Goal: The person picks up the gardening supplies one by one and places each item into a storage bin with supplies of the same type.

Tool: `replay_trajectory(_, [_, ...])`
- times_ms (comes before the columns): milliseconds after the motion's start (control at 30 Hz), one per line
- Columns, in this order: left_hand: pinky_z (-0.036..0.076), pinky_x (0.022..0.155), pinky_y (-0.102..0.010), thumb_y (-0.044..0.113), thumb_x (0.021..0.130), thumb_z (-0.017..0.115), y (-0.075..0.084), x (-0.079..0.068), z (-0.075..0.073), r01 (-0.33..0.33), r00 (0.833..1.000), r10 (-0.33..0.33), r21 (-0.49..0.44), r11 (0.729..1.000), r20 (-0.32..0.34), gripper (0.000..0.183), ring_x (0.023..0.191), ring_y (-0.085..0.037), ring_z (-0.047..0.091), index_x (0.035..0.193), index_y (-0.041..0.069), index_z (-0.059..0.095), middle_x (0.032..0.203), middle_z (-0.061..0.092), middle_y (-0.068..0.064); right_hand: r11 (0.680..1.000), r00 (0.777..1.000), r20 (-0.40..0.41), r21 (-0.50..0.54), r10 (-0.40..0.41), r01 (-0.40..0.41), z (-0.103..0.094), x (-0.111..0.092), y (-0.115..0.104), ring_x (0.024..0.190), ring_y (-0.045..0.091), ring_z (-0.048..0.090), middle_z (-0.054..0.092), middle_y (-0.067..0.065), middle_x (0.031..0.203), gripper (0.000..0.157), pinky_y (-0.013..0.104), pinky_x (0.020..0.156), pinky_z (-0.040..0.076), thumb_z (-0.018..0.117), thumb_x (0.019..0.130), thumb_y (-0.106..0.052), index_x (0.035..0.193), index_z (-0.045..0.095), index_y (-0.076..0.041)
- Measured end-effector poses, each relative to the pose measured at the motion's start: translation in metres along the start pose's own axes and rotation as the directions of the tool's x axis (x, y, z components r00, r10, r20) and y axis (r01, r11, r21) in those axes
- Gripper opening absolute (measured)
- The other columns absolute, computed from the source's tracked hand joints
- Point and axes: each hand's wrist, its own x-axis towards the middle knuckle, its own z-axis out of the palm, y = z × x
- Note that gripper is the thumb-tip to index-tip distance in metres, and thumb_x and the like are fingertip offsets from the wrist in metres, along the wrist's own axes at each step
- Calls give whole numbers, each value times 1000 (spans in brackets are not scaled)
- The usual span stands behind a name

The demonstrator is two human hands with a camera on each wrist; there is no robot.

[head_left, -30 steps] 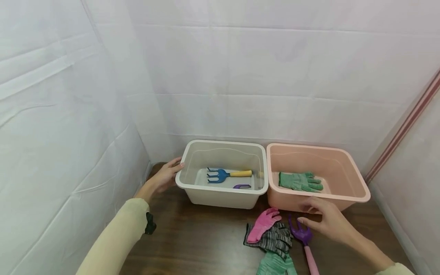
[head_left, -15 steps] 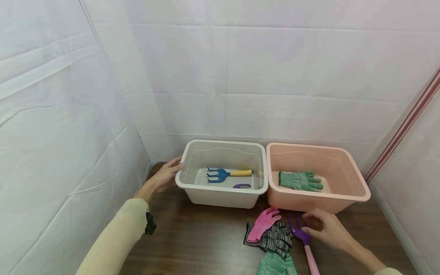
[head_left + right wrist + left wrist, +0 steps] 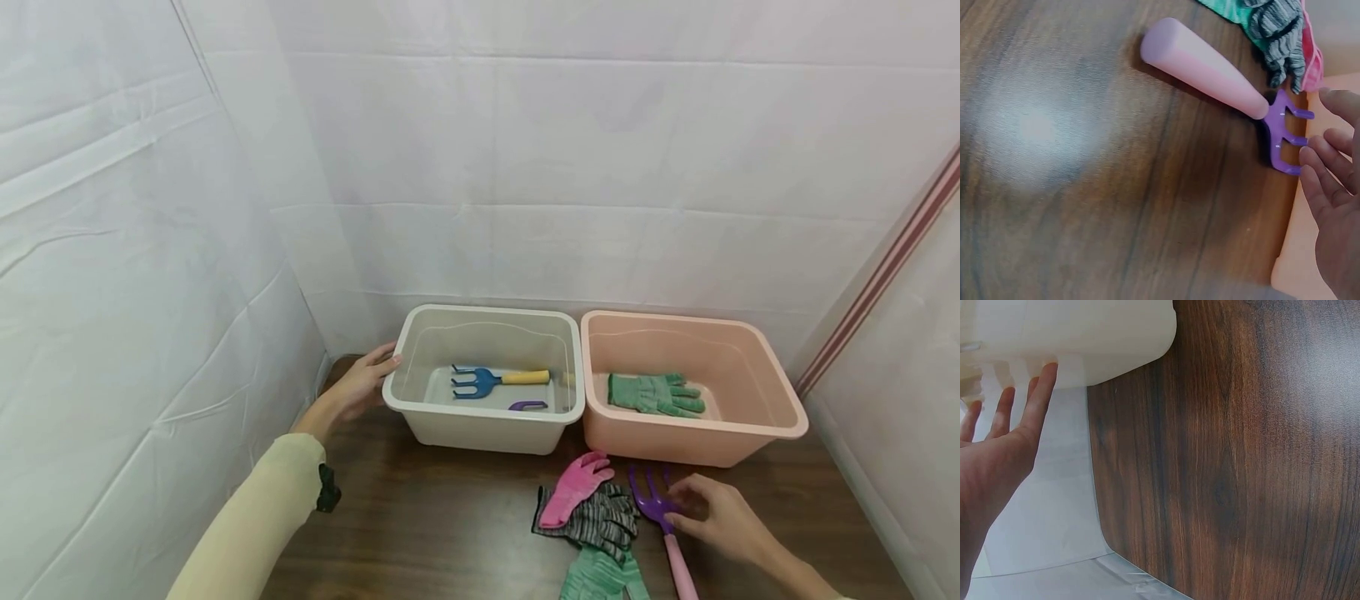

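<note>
"Which hand was nearer to the purple fork (image 3: pixel 652 502)?"

"My right hand (image 3: pixel 716 517). Its fingers were loosely bent and grasped nothing. The tips were just beside the fork's head; if they touched it, I could not tell."

"And how did the fork lie from there?"

"It lay on the table (image 3: pixel 420 517), to the left of this hand. Its long axis ran almost straight away from my body: the tines pointed toward the peach tub (image 3: pixel 675 446), and the pink handle (image 3: pixel 680 567) came back to me, leaning slightly to the right. The reach, as I judged it, turned on this: my fingers were at the head, while the handle was nearer to my body."

"What was farther out?"

"Left of the fork, a pink glove (image 3: pixel 573 492) lay upon a striped grey glove (image 3: pixel 603 517), with a green glove (image 3: pixel 596 575) on the nearer side."

"And your left hand (image 3: pixel 363 382)?"

"It was well apart from the fork. Its fingers, rather straight, rested at the side of the white tub (image 3: pixel 480 429), where a blue fork (image 3: pixel 486 383) lay inside."
</note>
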Motion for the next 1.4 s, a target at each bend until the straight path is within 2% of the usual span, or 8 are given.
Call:
replay_trajectory(100, [54, 101, -53, 33, 115, 47, -1, 0, 0, -5, 1000, 5, 4, 1000, -1, 65, 146, -47, 44, 171, 16, 18, 166, 34, -24, 1000, 1000, 4, 12, 21, -21, 6, -3, 5, 87, 10, 68, 73, -3, 99, 35, 27, 75, 59, 91, 85, -33, 108, 74, -12])
replay_trajectory(467, [55, 100, -52, 36, 115, 48, -1, 1, 0, -1, 1000, 1, 5, 1000, -1, 66, 146, -47, 44, 171, 16, 19, 166, 35, -23, 1000, 999, 37, 22, 12, -13, 19, -13, 13, 78, 5, 64, 68, -7, 88, 27, 26, 68, 57, 91, 85, -29, 97, 71, -15])
replay_trajectory(800, [54, 101, -52, 35, 115, 49, -2, 1, 0, 5, 1000, -5, -5, 1000, -15, 66, 146, -47, 44, 171, 16, 19, 166, 35, -24, 996, 995, 77, 49, 67, -71, 28, -18, 21, 74, 1, 60, 66, -7, 87, 31, 24, 65, 54, 88, 88, -37, 97, 70, -13])
replay_trajectory(1200, [52, 105, -55, 34, 115, 49, -2, -1, 1, 2, 1000, -3, -14, 1000, -13, 66, 146, -48, 42, 171, 16, 20, 166, 35, -25, 996, 989, 122, 13, 88, -91, 30, -19, 21, 65, 0, 53, 60, -10, 77, 26, 24, 57, 49, 87, 90, -30, 87, 65, -17])
replay_trajectory(1400, [53, 103, -53, 36, 115, 48, -1, -1, 1, 3, 1000, -3, 1, 1000, -6, 67, 146, -48, 43, 171, 16, 19, 165, 35, -26, 995, 989, 103, -18, 104, -103, 26, -18, 21, 64, 0, 53, 60, -13, 75, 19, 24, 56, 48, 84, 92, -22, 86, 67, -17])
